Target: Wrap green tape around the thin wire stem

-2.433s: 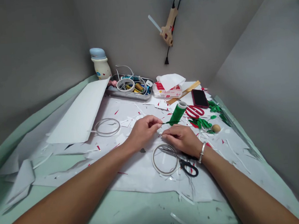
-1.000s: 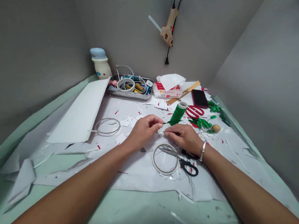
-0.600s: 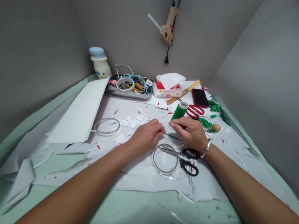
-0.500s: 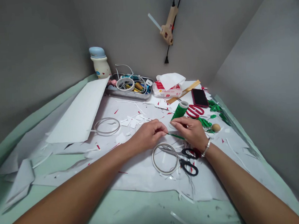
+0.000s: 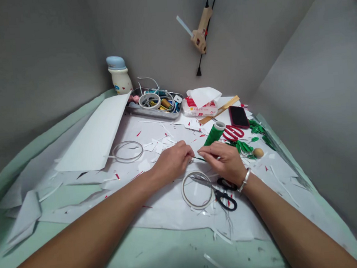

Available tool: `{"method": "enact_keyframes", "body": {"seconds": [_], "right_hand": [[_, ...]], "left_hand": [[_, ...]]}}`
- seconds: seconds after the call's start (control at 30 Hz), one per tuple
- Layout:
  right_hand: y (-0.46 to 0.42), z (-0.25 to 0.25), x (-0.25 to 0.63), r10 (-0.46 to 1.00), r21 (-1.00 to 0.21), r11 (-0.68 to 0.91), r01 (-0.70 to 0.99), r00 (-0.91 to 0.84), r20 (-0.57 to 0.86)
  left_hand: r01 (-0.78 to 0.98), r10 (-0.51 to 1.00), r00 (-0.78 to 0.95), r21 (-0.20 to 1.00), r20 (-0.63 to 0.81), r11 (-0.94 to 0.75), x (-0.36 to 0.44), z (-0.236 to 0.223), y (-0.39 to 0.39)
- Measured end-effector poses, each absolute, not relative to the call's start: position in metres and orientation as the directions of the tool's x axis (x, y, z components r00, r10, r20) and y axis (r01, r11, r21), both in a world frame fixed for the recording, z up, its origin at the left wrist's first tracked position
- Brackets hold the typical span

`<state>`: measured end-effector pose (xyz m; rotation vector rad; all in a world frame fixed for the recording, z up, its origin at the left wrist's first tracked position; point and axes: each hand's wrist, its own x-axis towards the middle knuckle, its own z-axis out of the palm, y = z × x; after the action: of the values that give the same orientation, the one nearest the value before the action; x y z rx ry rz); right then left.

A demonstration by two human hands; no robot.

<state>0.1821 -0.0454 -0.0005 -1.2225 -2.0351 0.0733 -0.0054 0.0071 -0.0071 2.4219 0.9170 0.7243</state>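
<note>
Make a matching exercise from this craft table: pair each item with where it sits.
Items:
1. black-handled scissors
2. roll of green tape
3. cream jar with a blue lid

Places:
A. beside the red-handled scissors
B. just behind a corner of the metal tray
C. blades lying over a ring of tape

Pairs: 1-C, 2-A, 3-B

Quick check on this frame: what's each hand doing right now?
Left hand: closed, pinching one end of a thin green strip.
Right hand: closed, apparently gripping the strip's other end; its fingers partly hide the grip.
</note>
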Motion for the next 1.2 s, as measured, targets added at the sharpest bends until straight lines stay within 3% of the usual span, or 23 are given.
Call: {"method": "enact_keyframes", "body": {"seconds": [0.1, 0.17, 0.3, 0.37, 0.43, 0.53, 0.6, 0.7, 0.8, 0.87, 0.97, 1.1, 1.2], "right_hand": [[-0.039, -0.004, 0.193, 0.828, -0.556, 0.456, 0.695, -0.101, 0.552], [-0.036, -0.009, 0.196, 0.865, -0.612, 0.411, 0.676, -0.076, 0.497], [-0.039, -0.015, 0.188, 0.865, -0.534, 0.469, 0.703, -0.243, 0.439], [-0.043, -0.013, 0.18, 0.832, -0.446, 0.533, 0.718, -0.351, 0.429], [-0.047, -0.01, 0.174, 0.794, -0.358, 0.582, 0.73, -0.417, 0.443], [-0.049, -0.003, 0.173, 0.762, -0.289, 0.594, 0.751, -0.409, 0.503], [-0.048, 0.0, 0.177, 0.767, -0.325, 0.567, 0.757, -0.341, 0.543], [-0.042, -0.001, 0.188, 0.799, -0.461, 0.497, 0.735, -0.18, 0.574], [-0.037, -0.008, 0.196, 0.855, -0.593, 0.42, 0.687, -0.081, 0.512], [-0.036, -0.012, 0.195, 0.875, -0.605, 0.413, 0.68, -0.113, 0.471], [-0.039, -0.014, 0.185, 0.855, -0.514, 0.487, 0.706, -0.267, 0.444], [-0.048, -0.009, 0.171, 0.787, -0.331, 0.588, 0.738, -0.427, 0.445], [-0.05, -0.003, 0.171, 0.755, -0.276, 0.597, 0.753, -0.41, 0.512]], "left_hand": [[0.348, 0.657, 0.698, 0.668, 0.284, -0.658, -0.004, -0.002, 0.004], [0.276, 0.699, 0.671, 0.792, 0.247, -0.545, -0.003, 0.002, 0.004], [0.184, 0.82, 0.555, 0.94, 0.141, -0.286, -0.003, 0.005, 0.007], [0.24, 0.866, 0.473, 0.922, 0.163, -0.305, -0.004, 0.003, 0.009], [0.375, 0.872, 0.421, 0.828, 0.249, -0.417, -0.005, 0.0, 0.011], [0.513, 0.803, 0.486, 0.631, 0.344, -0.581, -0.006, -0.006, 0.012], [0.507, 0.747, 0.576, 0.571, 0.332, -0.646, -0.006, -0.008, 0.01], [0.406, 0.67, 0.679, 0.606, 0.301, -0.684, -0.004, -0.004, 0.005], [0.296, 0.683, 0.685, 0.761, 0.253, -0.578, -0.003, 0.003, 0.003], [0.241, 0.749, 0.634, 0.873, 0.189, -0.425, -0.003, 0.005, 0.004], [0.202, 0.835, 0.535, 0.94, 0.128, -0.274, -0.003, 0.005, 0.007], [0.401, 0.88, 0.408, 0.818, 0.244, -0.412, -0.005, -0.001, 0.011], [0.522, 0.81, 0.482, 0.634, 0.333, -0.571, -0.006, -0.006, 0.01]]}}
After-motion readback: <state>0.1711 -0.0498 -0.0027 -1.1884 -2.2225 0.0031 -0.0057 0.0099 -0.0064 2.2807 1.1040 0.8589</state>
